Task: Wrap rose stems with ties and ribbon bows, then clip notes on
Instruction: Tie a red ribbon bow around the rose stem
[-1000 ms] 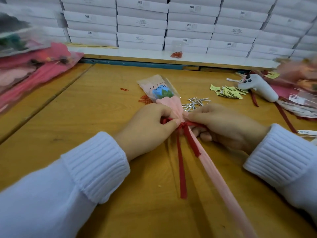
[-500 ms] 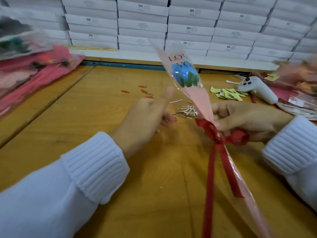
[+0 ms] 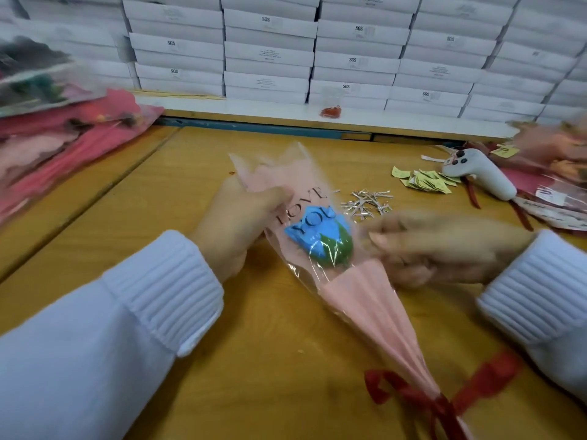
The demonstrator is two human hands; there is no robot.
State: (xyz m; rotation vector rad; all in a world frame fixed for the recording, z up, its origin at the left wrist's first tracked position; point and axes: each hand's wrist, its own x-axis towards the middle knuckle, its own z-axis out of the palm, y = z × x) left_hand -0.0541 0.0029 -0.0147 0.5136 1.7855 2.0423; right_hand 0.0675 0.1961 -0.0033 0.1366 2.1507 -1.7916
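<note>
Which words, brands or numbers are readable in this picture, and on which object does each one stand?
"LOVE YOU": printed on the clear sleeve around the blue rose.
"SGS": on several white boxes stacked at the back.
Smaller print on the box labels: too blurred to read.
Yellow notes: any writing is too small to read.

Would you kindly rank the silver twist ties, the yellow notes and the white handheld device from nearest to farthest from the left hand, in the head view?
1. Silver twist ties, just right of the wrapped rose.
2. Yellow notes, farther right.
3. White handheld device, farthest right.
</note>
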